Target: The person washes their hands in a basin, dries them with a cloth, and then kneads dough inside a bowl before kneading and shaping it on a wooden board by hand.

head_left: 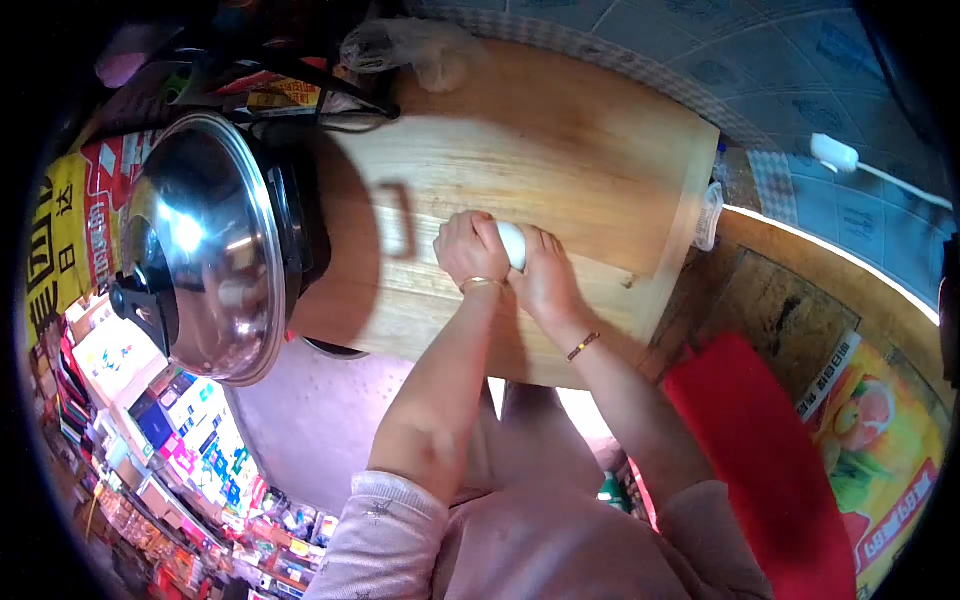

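Note:
A smooth white lump of dough (pixel 512 245) shows between my two hands, over the wooden board (pixel 560 140). My left hand (pixel 470 247) is curled closed against its left side, with a thin bracelet at the wrist. Against the right side presses my right hand (pixel 546 285), its fingers bent around the dough and a beaded bracelet on that wrist. The two hands nearly meet below the lump. Most of the dough's underside is hidden by my palms and fingers.
A large electric pan with a shiny domed lid (pixel 215 250) stands left of the board. A clear plastic bag (pixel 425 50) lies at the back edge. To the right are a red cloth-like item (pixel 760 450) and a printed fruit box (pixel 880 440). A white plug (pixel 833 153) hangs by the tiled wall.

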### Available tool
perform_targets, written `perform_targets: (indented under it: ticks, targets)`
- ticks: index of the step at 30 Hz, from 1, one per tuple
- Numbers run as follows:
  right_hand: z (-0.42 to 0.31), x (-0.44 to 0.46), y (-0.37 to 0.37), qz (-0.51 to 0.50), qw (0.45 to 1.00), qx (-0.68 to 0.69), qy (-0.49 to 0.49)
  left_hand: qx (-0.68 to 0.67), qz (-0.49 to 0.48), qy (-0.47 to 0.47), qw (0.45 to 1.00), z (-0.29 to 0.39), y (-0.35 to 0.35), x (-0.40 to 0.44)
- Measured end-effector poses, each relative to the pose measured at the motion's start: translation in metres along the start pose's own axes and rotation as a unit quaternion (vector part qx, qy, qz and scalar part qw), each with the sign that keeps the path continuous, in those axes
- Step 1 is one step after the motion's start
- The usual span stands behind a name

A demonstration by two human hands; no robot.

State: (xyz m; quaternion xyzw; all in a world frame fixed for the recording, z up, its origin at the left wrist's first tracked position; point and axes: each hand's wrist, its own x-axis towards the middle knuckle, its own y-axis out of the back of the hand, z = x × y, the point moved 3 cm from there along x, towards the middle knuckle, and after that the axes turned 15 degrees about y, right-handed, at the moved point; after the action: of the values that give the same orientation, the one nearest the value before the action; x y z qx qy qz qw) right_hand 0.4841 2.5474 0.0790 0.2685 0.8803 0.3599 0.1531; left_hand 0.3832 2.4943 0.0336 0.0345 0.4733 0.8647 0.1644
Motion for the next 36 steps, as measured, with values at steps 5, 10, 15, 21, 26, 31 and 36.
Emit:
perform_targets:
  ticks: [5, 10, 15, 21, 26, 31, 36]
  targets:
    - [-0.003, 0.033, -0.005, -0.076, 0.994, -0.043, -0.071, -0.008, 0.000, 0.086, 0.996, 0.014, -0.001, 0.035]
    - [-0.038, 0.045, -0.006, -0.097, 0.989, -0.110, -0.003, -0.068, -0.173, 0.185, 0.965, 0.008, 0.015, 0.055]
    - [-0.064, -0.010, -0.025, -0.024, 0.970, -0.163, 0.178, 0.108, -0.221, 0.028, 0.969, -0.035, 0.017, 0.035]
    - [-0.016, -0.039, -0.024, -0.008, 0.996, 0.052, 0.066, -0.131, 0.009, -0.002, 0.991, -0.027, 0.034, -0.025]
    - [-0.017, -0.011, -0.021, 0.035, 0.998, 0.027, -0.039, -0.048, 0.025, -0.008, 0.999, -0.018, 0.012, 0.006]
    - [-0.013, 0.024, -0.023, 0.048, 0.999, 0.002, -0.022, -0.025, 0.012, 0.019, 0.999, 0.001, 0.004, 0.039]
    - [-0.009, 0.046, -0.032, 0.039, 0.995, -0.019, -0.091, 0.011, -0.003, 0.079, 0.997, 0.020, 0.007, 0.062]
